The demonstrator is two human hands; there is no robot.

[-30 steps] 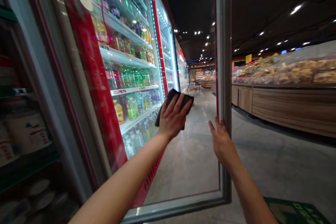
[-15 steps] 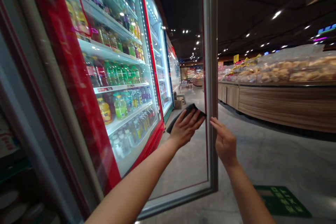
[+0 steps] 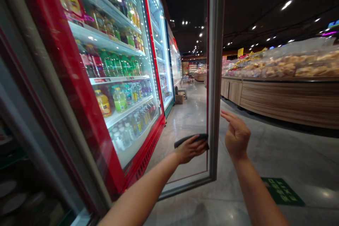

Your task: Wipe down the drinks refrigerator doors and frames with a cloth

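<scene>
A glass door with a grey metal frame (image 3: 215, 77) stands swung out in front of me. My left hand (image 3: 191, 149) presses a dark cloth (image 3: 185, 141) on the glass, low down beside the frame's inner edge. On the outer side of the frame is my right hand (image 3: 237, 134), its fingertips at the frame's edge and its other fingers curled; whether they touch the frame or grip anything is hard to tell. Through the glass a red-framed cooler shows bottles (image 3: 120, 99) on lit shelves.
At the right a wood-panelled counter (image 3: 286, 100) carries bagged goods. A green floor mat (image 3: 283, 191) lies at the lower right. Further back, a brown box (image 3: 179, 98) stands on the floor beside the row of coolers.
My left hand and the cloth have moved down the glass, still close to the frame. My right hand has shifted slightly right in the picture, and the camera view has changed a little.
</scene>
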